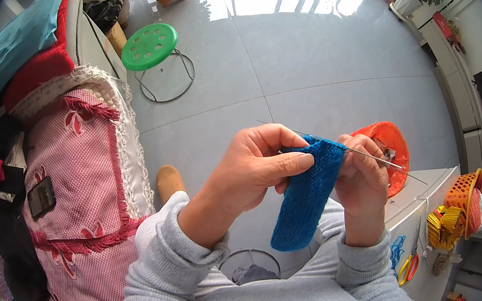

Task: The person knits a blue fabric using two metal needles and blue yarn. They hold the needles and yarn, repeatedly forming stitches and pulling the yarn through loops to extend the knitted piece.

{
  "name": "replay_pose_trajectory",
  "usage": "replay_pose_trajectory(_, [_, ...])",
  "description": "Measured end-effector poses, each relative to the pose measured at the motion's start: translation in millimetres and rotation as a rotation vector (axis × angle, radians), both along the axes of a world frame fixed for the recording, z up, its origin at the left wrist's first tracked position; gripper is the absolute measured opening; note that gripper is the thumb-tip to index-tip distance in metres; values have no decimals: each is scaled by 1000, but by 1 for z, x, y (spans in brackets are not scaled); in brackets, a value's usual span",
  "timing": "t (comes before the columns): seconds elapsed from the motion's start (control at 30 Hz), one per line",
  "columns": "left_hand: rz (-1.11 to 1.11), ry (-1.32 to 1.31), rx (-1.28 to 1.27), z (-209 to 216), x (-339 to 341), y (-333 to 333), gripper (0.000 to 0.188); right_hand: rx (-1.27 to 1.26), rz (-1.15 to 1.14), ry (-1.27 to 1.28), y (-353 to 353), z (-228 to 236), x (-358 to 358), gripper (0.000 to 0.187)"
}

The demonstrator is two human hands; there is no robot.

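Observation:
A blue knitted strip (304,210) hangs between my two hands, its upper edge on thin metal knitting needles. My left hand (252,164) is closed on the strip's top left corner, thumb lying across the front of the knitting. At the top right corner, my right hand (362,173) has its fingers curled around a knitting needle (383,161). Needle tips stick out past both hands, one at the upper left and others at the lower right. The fingers hide part of the needles and the stitches. No yarn strand can be made out clearly.
A pink-covered seat (66,175) with a phone (41,198) lies left; a green stool (150,46) stands ahead. An orange-red bin (397,141) is beyond my right hand. Scissors (408,268), blue yarn (397,250) and an orange basket (463,190) are on the white surface at right.

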State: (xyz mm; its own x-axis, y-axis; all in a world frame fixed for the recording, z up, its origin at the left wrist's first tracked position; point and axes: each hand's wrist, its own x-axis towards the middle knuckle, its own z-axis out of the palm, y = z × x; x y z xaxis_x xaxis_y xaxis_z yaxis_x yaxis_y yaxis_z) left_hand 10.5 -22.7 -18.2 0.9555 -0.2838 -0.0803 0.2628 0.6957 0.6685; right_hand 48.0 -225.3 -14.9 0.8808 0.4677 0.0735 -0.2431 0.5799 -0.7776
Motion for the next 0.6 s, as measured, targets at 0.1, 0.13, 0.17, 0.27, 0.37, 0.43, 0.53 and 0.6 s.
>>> replay_pose_trajectory(0.1, [12,23,-12,1,0,0,12,-21,-6,10,-2,0,0,15])
replay_pose_trajectory(0.13, [19,33,-9,2,-1,0,12,-19,6,9,-3,0,0,15])
replay_pose_trajectory(0.17, [29,36,-11,3,-1,0,12,-23,14,6,-4,1,0,14])
replay_pose_trajectory(0.27, [38,48,-27,4,-1,0,12,-38,18,-7,-7,2,1,13])
replay_pose_trajectory(0.37, [42,51,-21,4,-1,1,12,-58,35,-36,-9,4,3,14])
replay_pose_trajectory(0.43, [46,53,-20,5,-2,1,11,-75,39,-72,-10,5,4,16])
replay_pose_trajectory(0.53, [62,55,-8,5,-2,0,10,-106,28,-129,-11,8,4,17])
replay_pose_trajectory(0.6, [73,57,-2,6,-2,0,10,-140,20,-149,-12,10,4,18])
